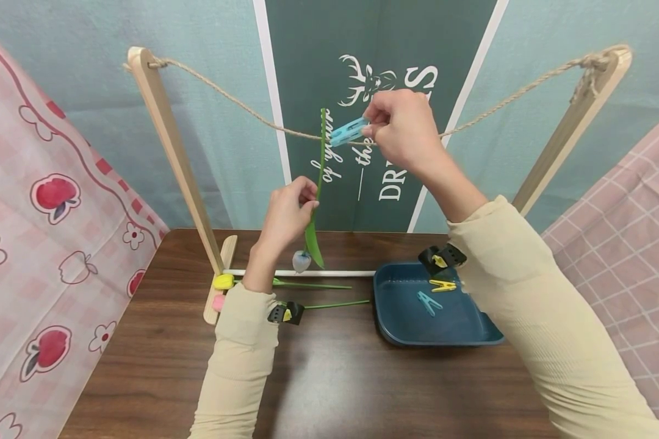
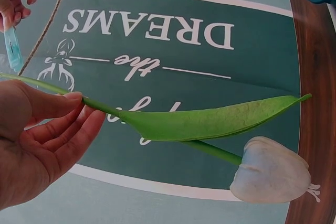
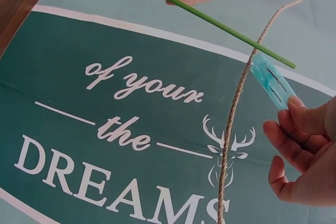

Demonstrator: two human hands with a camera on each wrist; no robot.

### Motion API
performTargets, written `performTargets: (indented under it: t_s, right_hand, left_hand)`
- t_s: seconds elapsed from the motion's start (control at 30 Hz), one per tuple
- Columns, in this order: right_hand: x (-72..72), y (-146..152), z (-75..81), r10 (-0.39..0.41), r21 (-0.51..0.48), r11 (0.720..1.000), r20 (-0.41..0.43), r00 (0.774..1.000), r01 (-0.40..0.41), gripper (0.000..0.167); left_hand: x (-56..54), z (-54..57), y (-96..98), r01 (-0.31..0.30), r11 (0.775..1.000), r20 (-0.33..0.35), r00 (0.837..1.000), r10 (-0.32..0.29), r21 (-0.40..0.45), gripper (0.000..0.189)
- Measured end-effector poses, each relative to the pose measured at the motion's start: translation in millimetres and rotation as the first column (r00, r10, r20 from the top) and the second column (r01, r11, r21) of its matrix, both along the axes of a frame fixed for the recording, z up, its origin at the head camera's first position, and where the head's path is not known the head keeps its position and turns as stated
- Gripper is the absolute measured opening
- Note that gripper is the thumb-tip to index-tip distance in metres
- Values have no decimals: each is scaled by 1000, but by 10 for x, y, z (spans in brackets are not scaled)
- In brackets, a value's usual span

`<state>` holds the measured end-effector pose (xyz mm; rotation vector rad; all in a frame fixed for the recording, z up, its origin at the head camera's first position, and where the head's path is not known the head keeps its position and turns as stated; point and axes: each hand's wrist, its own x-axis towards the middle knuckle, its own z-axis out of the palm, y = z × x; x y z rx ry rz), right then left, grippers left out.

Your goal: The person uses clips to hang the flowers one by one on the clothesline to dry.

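An artificial tulip with a pale blue-white head (image 2: 270,171) hangs upside down, its green stem (image 1: 323,146) crossing the twine rope (image 1: 241,107). My left hand (image 1: 292,210) pinches that stem below the rope, just above the long leaf (image 2: 220,119). Up at the rope, my right hand (image 1: 403,125) holds a light blue clothespin (image 3: 273,81) by its handle end between thumb and fingers. The clothespin's tip is right at the rope and the stem in the head and right wrist views.
Two wooden posts (image 1: 178,158) hold the sagging rope. On the brown table (image 1: 329,378) lie a yellow tulip (image 1: 223,281) and a pink tulip (image 1: 218,303). A dark blue tray (image 1: 387,323) contains a blue clothespin (image 1: 429,303) and a yellow clothespin (image 1: 442,286).
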<state>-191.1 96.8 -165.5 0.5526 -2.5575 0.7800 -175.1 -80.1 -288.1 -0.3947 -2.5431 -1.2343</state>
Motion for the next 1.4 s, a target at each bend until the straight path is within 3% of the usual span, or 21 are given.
performTargets:
  t_s: [0.63, 1.4]
  right_hand:
    - [2, -26, -88, 12, 66, 998, -17, 1000, -11, 10]
    - [16, -56, -93, 45, 91, 995, 8, 999, -46, 7]
  left_hand:
    - [18, -1, 0, 0, 1000, 32, 999, 0, -6, 13]
    - [7, -46, -13, 15, 1000, 12, 1000, -15, -26, 10]
